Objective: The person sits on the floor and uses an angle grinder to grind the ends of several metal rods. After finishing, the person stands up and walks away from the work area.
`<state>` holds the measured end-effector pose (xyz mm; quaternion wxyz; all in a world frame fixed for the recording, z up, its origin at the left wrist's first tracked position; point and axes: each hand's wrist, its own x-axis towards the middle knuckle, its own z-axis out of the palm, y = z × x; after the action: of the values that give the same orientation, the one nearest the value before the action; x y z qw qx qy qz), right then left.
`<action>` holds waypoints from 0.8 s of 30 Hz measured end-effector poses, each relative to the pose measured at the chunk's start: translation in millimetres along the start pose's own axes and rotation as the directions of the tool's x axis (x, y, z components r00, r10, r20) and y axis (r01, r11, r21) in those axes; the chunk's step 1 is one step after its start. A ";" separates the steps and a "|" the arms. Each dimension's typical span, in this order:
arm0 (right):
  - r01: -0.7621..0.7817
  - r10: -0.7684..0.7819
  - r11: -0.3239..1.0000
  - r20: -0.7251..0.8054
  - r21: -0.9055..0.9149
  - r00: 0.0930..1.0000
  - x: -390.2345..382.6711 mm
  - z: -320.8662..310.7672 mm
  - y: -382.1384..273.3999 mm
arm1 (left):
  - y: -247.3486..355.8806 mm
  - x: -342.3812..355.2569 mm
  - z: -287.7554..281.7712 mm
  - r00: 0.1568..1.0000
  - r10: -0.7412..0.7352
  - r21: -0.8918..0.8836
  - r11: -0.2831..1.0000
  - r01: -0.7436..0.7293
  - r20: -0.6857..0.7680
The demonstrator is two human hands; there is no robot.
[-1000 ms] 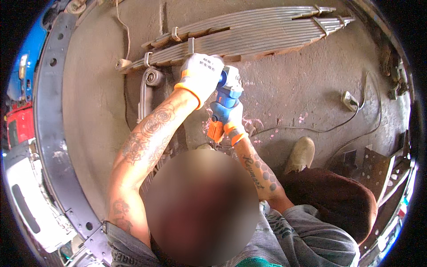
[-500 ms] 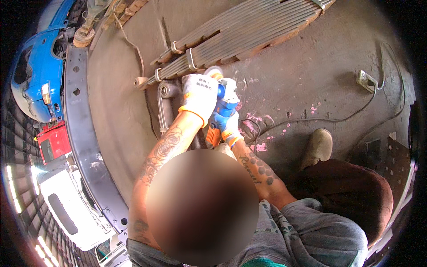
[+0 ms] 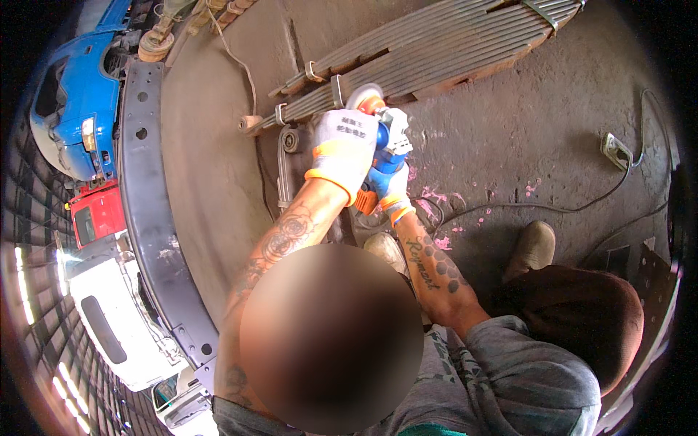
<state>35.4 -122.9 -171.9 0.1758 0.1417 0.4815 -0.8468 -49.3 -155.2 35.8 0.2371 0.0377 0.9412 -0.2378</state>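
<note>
A blue angle grinder (image 3: 393, 158) with a pale round disc (image 3: 364, 95) is held in both hands. My left hand (image 3: 343, 145), in a white glove with an orange cuff, closes on the grinder's front end beside its head; its fingers are mostly hidden. My right hand (image 3: 391, 183), in a blue and white glove, wraps round the body behind it. The disc is beside the lower edge of a stack of leaf springs (image 3: 436, 64) bound by metal clips (image 3: 336, 90); I cannot tell whether it touches. A second, narrower spring stack (image 3: 291, 171) lies left of my left hand.
A power cord (image 3: 534, 206) runs over the stained concrete floor to a socket box (image 3: 616, 150) at the right. A long dark steel beam (image 3: 145, 196) stands at the left, with blue (image 3: 80, 102), red (image 3: 99, 216) and white (image 3: 109, 312) truck cabs beyond. My shoe (image 3: 534, 245) is at the right.
The whole view has shifted, so most things sit further right. The grinder's disc now shows more fully above my left glove, tilted along the spring edge. Both hands keep their hold.
</note>
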 end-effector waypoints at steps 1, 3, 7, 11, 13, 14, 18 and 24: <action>0.005 -0.005 1.000 -0.027 0.028 1.000 5.4 -5.0 2.9 | 7.3 7.8 -0.8 1.000 0.019 -0.002 1.000 -0.019 -0.019; 0.048 -0.047 0.998 -0.020 0.050 0.999 4.2 -3.9 4.6 | 13.5 10.9 4.3 0.999 0.034 0.008 0.999 -0.034 -0.025; 0.017 -0.020 0.991 0.022 0.132 1.000 -7.0 10.7 11.6 | 2.8 -4.2 12.5 0.998 -0.031 -0.017 0.999 0.030 -0.049; 0.012 -0.011 0.999 -0.020 0.047 1.000 2.0 -12.3 30.0 | 20.2 6.2 17.1 1.000 0.004 0.021 1.000 -0.003 -0.017; -0.046 0.046 0.991 -0.004 0.123 0.999 -5.8 -14.1 29.4 | 20.8 8.5 25.1 1.000 0.016 -0.005 1.000 -0.016 0.003; -0.052 0.052 0.990 0.002 0.130 0.999 -9.6 -15.2 33.0 | 21.6 6.6 26.1 1.000 0.004 -0.006 1.000 -0.004 -0.002; -0.056 0.059 0.989 -0.019 0.137 0.998 -9.9 -9.2 37.6 | 17.0 7.3 36.3 1.000 0.006 -0.011 1.000 -0.006 -0.023; 0.111 -0.111 0.994 -0.025 -0.002 0.994 21.1 -5.5 4.4 | 5.9 3.6 2.6 0.992 0.002 -0.058 0.998 -0.009 -0.125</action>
<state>18.7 -123.7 -186.7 0.1224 0.1254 0.4911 -0.8533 -50.2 -151.3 29.6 0.1793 0.0482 0.9606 -0.2068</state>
